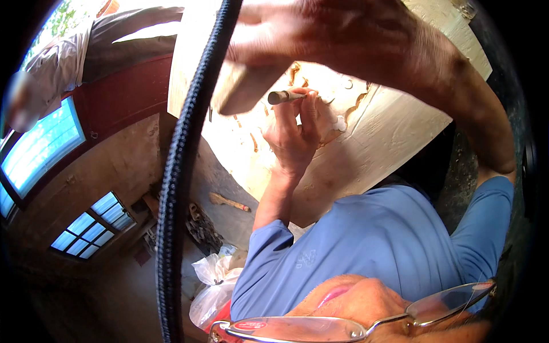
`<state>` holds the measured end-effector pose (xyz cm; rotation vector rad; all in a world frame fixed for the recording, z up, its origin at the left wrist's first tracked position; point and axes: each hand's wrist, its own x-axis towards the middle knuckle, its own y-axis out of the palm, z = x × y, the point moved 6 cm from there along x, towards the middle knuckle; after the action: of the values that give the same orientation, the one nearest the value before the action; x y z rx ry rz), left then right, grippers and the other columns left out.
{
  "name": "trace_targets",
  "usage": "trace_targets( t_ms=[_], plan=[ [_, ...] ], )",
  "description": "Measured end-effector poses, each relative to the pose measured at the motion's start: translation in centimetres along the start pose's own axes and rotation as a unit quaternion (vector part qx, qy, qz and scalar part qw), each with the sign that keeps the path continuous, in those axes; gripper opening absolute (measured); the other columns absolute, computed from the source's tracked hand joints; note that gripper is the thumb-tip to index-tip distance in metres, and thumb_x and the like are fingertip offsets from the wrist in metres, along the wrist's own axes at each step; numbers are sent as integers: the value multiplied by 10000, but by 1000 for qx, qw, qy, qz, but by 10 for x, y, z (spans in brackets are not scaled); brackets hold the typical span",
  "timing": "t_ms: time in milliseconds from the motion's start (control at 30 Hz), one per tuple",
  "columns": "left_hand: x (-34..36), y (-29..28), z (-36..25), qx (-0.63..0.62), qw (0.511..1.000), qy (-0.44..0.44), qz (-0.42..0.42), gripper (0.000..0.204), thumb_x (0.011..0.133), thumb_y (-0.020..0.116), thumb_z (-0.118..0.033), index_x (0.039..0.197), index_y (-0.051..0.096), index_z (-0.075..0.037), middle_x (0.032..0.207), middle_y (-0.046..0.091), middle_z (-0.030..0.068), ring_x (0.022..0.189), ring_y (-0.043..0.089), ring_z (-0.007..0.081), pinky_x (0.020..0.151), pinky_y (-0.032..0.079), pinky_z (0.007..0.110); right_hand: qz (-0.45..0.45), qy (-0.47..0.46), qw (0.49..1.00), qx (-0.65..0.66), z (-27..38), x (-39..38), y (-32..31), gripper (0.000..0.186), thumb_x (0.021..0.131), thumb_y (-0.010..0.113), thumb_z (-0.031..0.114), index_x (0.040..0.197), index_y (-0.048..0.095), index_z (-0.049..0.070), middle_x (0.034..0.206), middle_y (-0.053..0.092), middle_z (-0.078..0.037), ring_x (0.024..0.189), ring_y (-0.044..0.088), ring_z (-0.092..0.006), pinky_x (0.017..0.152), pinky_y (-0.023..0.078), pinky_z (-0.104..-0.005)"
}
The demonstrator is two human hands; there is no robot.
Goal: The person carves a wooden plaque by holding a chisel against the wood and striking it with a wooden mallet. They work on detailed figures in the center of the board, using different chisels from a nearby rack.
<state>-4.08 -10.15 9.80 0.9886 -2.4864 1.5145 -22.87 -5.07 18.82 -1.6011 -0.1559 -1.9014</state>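
The left grip (294,134) pinched a slim chisel (279,98) between thumb and fingers, its round butt bare on the left and its shaft pointing over the carving (359,102) in a pale board (409,128); whether the tip touched wood could not be told. The chisel looked stiff, light and a little slippery, best taken low on the shaft. The right grip (320,28) seemed wrapped around a wooden block (246,91) near that butt, its fingertips lost in glare and behind a cable (180,154). The block looked solid and heavier, probably best held well back from its free end. The left forearm (271,200) reached almost straight up; the right forearm (457,86) arched wide above the board, elbow out. Beyond lay a stick (229,202) and a plastic bag (214,283).
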Motion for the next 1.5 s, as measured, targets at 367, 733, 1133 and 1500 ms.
trace_targets(
  t_ms=[367,733,1133,1500],
  plan=[
    [2,1,5,-28,1000,0,0,116,1021,654,-47,1076,571,13,895,760,139,813,772,190,726,622,299,-29,-45,996,-66,6,-7,-8,434,803,725,8,1233,731,72,970,759,-135,846,751,-262,779,611,-417],
    [-4,0,13,-212,969,-122,-13,117,1034,589,23,1122,513,7,983,736,177,908,751,212,827,642,348,-125,-55,989,-60,4,-34,-35,455,765,756,40,1219,747,71,1034,758,-143,910,748,-296,835,601,-441],
    [-1,3,24,-259,950,-174,9,84,1037,572,40,1101,520,24,982,733,180,893,751,212,839,621,323,-82,27,996,-24,-1,-39,-24,418,790,780,65,1207,752,79,981,770,-112,862,754,-262,789,605,-420],
    [1,1,20,-201,970,-132,29,86,1034,569,51,1106,533,21,968,744,171,895,748,202,840,621,320,-44,-26,996,-76,6,-31,-22,379,830,772,96,1207,738,70,938,768,-100,829,749,-235,756,602,-397]
  ],
)
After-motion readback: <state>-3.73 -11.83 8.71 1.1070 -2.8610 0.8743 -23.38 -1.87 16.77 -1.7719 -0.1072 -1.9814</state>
